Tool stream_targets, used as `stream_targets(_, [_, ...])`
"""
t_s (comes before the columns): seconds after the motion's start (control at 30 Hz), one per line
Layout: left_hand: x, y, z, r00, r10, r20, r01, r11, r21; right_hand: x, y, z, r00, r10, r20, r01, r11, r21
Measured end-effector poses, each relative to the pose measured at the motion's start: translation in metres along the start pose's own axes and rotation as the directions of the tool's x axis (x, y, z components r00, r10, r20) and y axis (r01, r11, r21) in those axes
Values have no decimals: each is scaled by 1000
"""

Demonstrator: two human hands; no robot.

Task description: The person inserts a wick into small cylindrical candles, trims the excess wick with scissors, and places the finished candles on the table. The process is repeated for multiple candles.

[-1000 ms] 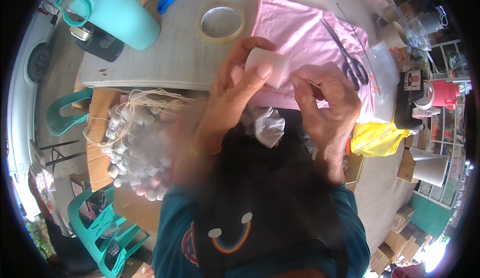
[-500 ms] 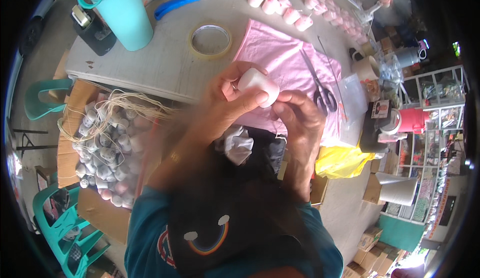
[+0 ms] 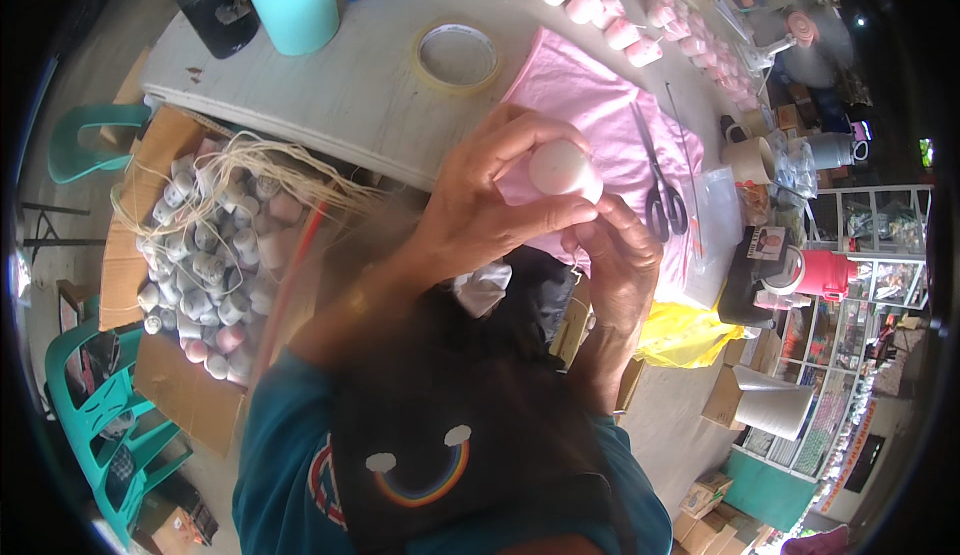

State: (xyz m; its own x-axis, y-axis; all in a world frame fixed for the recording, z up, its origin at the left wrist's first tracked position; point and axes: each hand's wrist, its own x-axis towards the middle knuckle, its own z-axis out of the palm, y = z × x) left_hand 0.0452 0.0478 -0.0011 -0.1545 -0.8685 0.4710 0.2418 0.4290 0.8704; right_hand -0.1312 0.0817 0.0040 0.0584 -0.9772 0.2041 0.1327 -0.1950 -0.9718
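Two hands are working close together near the edge of the counter (image 3: pixel 340 105). The left hand (image 3: pixel 490 180) is grasping a pale pink candle (image 3: pixel 562 170) between thumb and fingers, its round end facing the viewer with no wick showing there. The right hand (image 3: pixel 620 255) is touching the candle's edge at five o'clock with bent fingertips; they are hiding whatever they may be pinching, so I cannot tell whether a strand is lying between them.

Taking the candle as the clock's centre, a pink cloth (image 3: pixel 560 75) is spreading behind it and scissors (image 3: pixel 655 177) are lying at three. A tape roll (image 3: pixel 445 86) is resting between ten and eleven. Between twelve and two, wicked candles (image 3: pixel 584 7) are standing in a short row and a larger cluster, seemingly the finished share. Toward eight, a cardboard box (image 3: pixel 122 245) is holding many pale cylinders (image 3: pixel 208 265), apparently the larger share remaining, with loose strings (image 3: pixel 290 162) trailing over its top.
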Motion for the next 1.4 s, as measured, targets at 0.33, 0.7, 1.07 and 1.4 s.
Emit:
stream_targets(0.33, [-4,2,12,998,-44,49,50,992,-116,7,9,1,999,8,-35,2,962,273])
stream_targets(0.7, [-9,-8,19,984,178,29,-178,926,333,12,-36,3,976,-199,-91,76,699,-712])
stream_targets(1.07, [-7,3,8,995,47,87,-57,992,116,26,-28,15,981,-193,15,174,844,-508])
stream_targets(1.4, [-13,6,15,890,-455,36,436,824,-361,19,-9,6,945,-292,-148,132,753,-645])
